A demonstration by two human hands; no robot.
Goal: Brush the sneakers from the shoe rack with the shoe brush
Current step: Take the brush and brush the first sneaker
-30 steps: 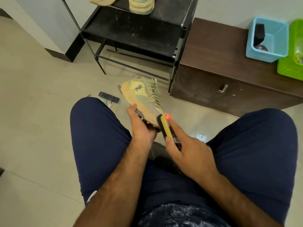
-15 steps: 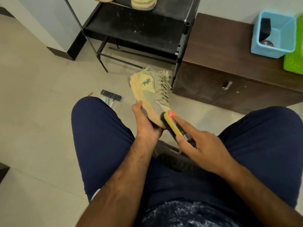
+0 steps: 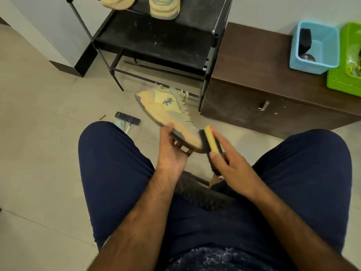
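The sneaker (image 3: 168, 112) sits in the left hand (image 3: 172, 155) above the gap between the knees; the shoe brush (image 3: 212, 141), in the right hand (image 3: 232, 167), touches its near end from the right. Behind stands the shoe rack (image 3: 156, 42), another sneaker (image 3: 164, 8) on its upper shelf — the cabinet (image 3: 254, 61) just to its right. On the cabinet's right end, a plastic bin (image 3: 310, 64) sits left of a slotted basket (image 3: 340, 81). On the floor, a remote control (image 3: 127, 118) lies left of the sneaker.

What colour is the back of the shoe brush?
The shoe brush has a yellow back with an orange-red tip, clearest in the head view.
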